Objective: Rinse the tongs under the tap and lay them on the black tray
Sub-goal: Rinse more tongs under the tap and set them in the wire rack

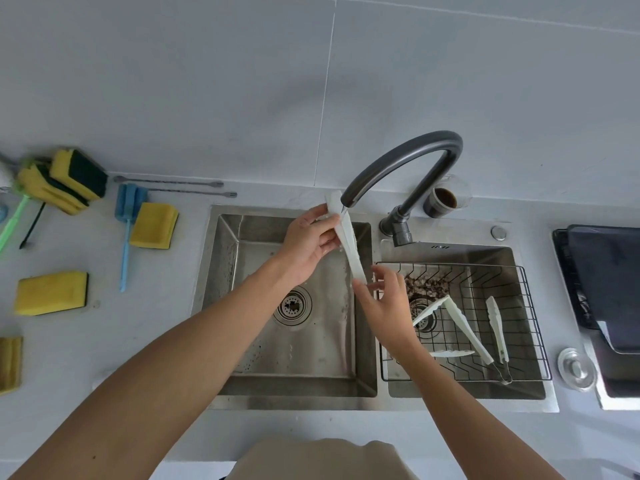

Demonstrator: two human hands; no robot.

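While under tap [349, 199] | left hand [308, 247], right hand [384, 299] pinch tongs [349, 244]

Tongs [348, 237] under the tap [398, 168] over the left basin [311, 368], wire basket [519, 341] in the right basin — tray [606, 271] far right, sponges [52, 292] left.

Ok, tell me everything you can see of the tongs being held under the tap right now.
The tongs are white, plastic-looking, long and narrow, arms pressed together. They slant over the left sink basin, upper end right under the dark tap spout, lower end nearer the person. The left hand grips the upper part with curled fingers; the right hand pinches the lower end. Droplets show around them; the stream itself is hard to make out.
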